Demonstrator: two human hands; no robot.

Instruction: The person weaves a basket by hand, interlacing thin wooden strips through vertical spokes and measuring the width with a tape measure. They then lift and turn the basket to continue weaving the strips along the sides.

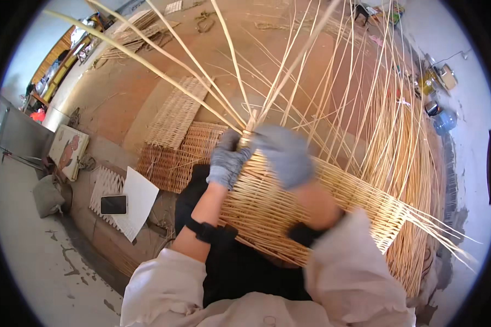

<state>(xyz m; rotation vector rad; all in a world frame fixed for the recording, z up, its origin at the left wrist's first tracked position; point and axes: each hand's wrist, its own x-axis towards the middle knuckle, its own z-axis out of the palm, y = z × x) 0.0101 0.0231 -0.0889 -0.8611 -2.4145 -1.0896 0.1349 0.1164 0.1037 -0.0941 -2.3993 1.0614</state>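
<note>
A pale woven wicker panel lies slanted across my lap, with long rods standing out from its far left corner and loose ends at its right. My left hand, in a grey glove, is closed around that far left corner, at the base of the rods. Just to its right, my right hand hovers over the panel's far edge, also gloved in grey. Motion smears its fingers, so their grip is hidden. One blurred thicker rod rises from beside it.
Beyond my left hand, finished woven panels lie on the floor. A large bundle of rods spreads along the right. At left are a phone, a white sheet and a grey cushion. A blue water bottle stands by the right wall.
</note>
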